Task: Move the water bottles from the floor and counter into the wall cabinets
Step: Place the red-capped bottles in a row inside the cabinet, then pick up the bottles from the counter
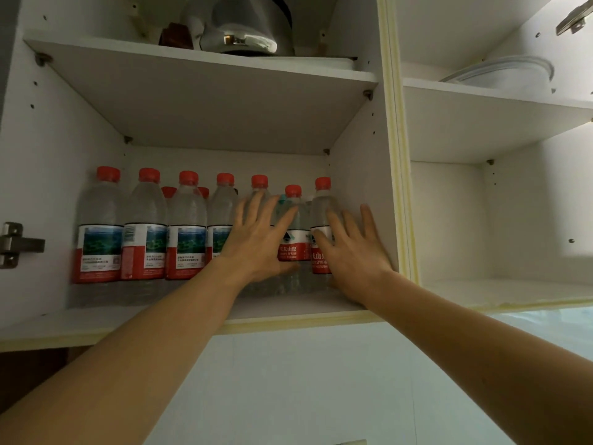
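Arms: two bare forearms reached up from the lower edge of the view into the open wall cabinet (pixel 390 155).
Left hand (pixel 256 239): fingers straight and spread, palm laid flat against the fronts of the water bottles right of the row's middle; it gripped nothing.
Right hand (pixel 351 248): fingers straight and spread too, palm against the bottle at the right end (pixel 321 220), just beside the cabinet's right inner wall; it gripped nothing either.
Bottle between the hands (pixel 293 232): upright, red cap, red and white label, showing in the gap between the two palms.
Lower shelf (pixel 96 319): carried the whole row of bottles (pixel 144 239), all upright with red caps, standing side by side from the left wall towards the right wall.
Left bottles: four stood clear of the hands, labels facing out, touching or nearly touching one another.
Second row: two more red caps (pixel 168 191) peeked out behind the front row, further back.
Hinge (pixel 16 244): metal, on the left edge of the cabinet.
Upper shelf (pixel 205 101): held a shiny metal kettle (pixel 247 27) and a small dark thing beside it, too dim to tell.
Right compartment: a pale bowl (pixel 503 73) rested on its upper shelf.
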The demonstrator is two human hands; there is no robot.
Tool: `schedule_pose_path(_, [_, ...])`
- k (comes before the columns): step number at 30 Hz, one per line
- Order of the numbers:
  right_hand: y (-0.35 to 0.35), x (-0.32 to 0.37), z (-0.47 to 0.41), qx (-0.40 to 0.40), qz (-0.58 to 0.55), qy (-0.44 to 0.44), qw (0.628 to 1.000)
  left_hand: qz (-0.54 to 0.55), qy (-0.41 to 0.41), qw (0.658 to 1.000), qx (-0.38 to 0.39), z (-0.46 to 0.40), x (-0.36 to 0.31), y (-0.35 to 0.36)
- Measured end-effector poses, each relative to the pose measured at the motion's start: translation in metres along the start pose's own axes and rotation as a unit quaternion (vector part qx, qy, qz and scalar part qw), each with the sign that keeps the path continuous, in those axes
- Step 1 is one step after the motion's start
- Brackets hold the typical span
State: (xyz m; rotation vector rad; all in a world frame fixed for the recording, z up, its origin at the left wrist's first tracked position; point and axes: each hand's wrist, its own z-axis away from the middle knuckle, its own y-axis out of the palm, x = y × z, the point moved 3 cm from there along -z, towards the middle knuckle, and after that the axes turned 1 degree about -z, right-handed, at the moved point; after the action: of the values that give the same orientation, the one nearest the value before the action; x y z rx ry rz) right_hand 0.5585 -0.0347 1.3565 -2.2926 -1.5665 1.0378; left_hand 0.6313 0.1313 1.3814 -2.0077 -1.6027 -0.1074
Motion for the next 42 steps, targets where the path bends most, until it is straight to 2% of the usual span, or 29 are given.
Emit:
schedule_pose_path(4, [-0.015, 0.001, 0.020, -0.070, -0.140, 0.026, 0.987, 0.021, 0.003, 1.000, 0.014, 0.003, -0.002, -0.017])
schedule_pose_path(6, [-0.023, -0.001, 0.030, -0.121, -0.229, 0.047, 0.965, 0.054, -0.010, 0.998, -0.012, 0.005, -0.004, -0.031])
schedule_pose_path(10, [-0.035, -0.007, 0.049, -0.185, -0.379, 0.068, 0.904, 0.195, -0.107, 0.972, -0.080, 0.018, -0.011, -0.069])
schedule_pose_path(15, [-0.034, -0.015, 0.095, -0.189, -0.548, 0.054, 0.813, 0.310, -0.189, 0.925, -0.110, 0.053, -0.040, -0.125])
schedule_pose_path(18, [-0.029, -0.017, 0.136, -0.172, -0.592, 0.041, 0.787, 0.365, -0.212, 0.901, -0.104, 0.082, -0.070, -0.146])
schedule_pose_path(22, [-0.004, -0.016, 0.196, -0.087, -0.639, 0.067, 0.761, 0.397, -0.209, 0.889, -0.090, 0.128, -0.113, -0.152])
schedule_pose_path(25, [0.022, -0.008, 0.249, -0.012, -0.652, 0.107, 0.750, 0.423, -0.218, 0.878, -0.041, 0.167, -0.145, -0.141])
schedule_pose_path(29, [0.062, 0.008, 0.331, 0.143, -0.617, 0.154, 0.758, 0.458, -0.258, 0.848, 0.062, 0.229, -0.196, -0.105])
schedule_pose_path(34, [0.097, 0.009, 0.408, 0.266, -0.584, 0.144, 0.754, 0.479, -0.294, 0.808, 0.177, 0.294, -0.257, -0.070])
schedule_pose_path(39, [0.129, -0.002, 0.468, 0.340, -0.544, 0.143, 0.754, 0.451, -0.318, 0.773, 0.311, 0.363, -0.326, -0.043])
schedule_pose_path(42, [0.156, -0.003, 0.497, 0.383, -0.542, 0.156, 0.731, 0.445, -0.344, 0.731, 0.386, 0.404, -0.362, -0.024])
